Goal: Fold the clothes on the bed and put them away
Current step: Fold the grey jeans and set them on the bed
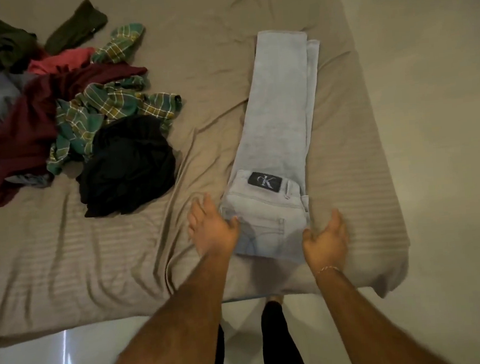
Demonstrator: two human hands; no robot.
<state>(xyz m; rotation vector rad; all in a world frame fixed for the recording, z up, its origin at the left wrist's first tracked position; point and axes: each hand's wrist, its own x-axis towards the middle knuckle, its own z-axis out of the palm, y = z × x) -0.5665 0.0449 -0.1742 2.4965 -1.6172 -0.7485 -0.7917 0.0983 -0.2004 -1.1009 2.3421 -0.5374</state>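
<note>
1. Both hands sit at the waist end of the pale jeans: the left hand lies with fingers spread at the left edge, thumb touching the denim, and the right hand is loosely cupped, fingers relaxed, against the right edge; neither grip pinches the cloth yet
2. Those jeans lie on the bed near its right side, doubled leg over leg, with the waistband nearest the person and the hems pointing away
3. Unfolded clothes are heaped well apart at upper left: plaid, maroon, black, pink and dark green pieces
4. Risk: the lower leg already peeks out along the right at the far end, so lifting the waist over could skew the layers further and leave a crooked fold
5. Risk: the sheet under the jeans is rumpled, and dragging the denim may bunch it and spoil the stack
6. Risk: a loose hold with open fingers may let one layer slip
7. Writing: a black patch on the waistband reads "cK"; nothing else is legible
</note>
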